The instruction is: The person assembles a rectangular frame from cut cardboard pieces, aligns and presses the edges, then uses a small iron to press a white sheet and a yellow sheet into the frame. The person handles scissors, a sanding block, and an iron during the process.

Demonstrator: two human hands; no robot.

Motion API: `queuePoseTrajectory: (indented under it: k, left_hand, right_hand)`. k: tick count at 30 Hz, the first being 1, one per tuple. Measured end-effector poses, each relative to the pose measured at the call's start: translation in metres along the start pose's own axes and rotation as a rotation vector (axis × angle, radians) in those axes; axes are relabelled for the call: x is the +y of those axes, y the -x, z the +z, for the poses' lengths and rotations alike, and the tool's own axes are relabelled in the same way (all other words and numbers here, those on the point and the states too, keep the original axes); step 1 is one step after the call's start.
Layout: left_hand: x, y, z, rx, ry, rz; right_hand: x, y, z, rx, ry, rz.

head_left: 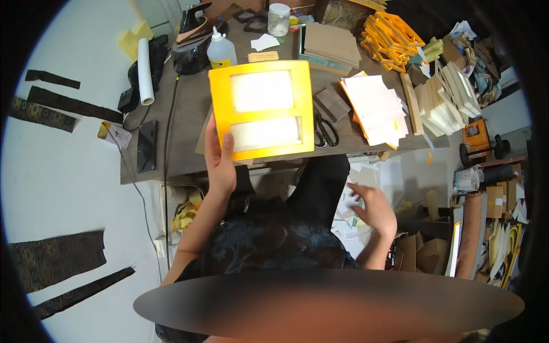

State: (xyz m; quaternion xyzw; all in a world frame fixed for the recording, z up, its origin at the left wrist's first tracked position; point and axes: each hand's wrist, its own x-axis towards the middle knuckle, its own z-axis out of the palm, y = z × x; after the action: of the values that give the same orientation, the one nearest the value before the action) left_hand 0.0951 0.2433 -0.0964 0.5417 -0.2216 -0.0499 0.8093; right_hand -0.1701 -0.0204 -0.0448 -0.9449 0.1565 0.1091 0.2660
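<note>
My left hand [221,157] grips a yellow frame [262,114] by its lower left corner, thumb on the front face. The frame has two rectangular openings, a larger one above a smaller one, with a pale surface showing inside them. It is held up above the table's front edge. My right hand [373,207] is off to the right, below the table edge, with its fingers apart and nothing seen in them. Black-handled scissors [327,131] lie on the table just right of the frame.
On the table [186,134] stand a squeeze bottle [221,51] and a clear jar [278,20]. White and orange sheets [374,108], grey boards [330,44] and orange frames [394,37] lie to the right. A phone [147,146] and a black cable [170,126] are at the left.
</note>
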Motion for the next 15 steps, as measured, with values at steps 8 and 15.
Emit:
queuePoseTrajectory:
  k: [8, 15]
  left_hand:
    - [-0.008, -0.002, 0.023, -0.047, 0.232, -0.299]
    - [-0.03, -0.079, 0.087, -0.178, 0.043, -0.365]
  right_hand:
    - [-0.031, -0.074, 0.031, 0.41, -1.029, -0.215]
    - [-0.028, -0.188, 0.005, 0.687, -1.163, -0.25]
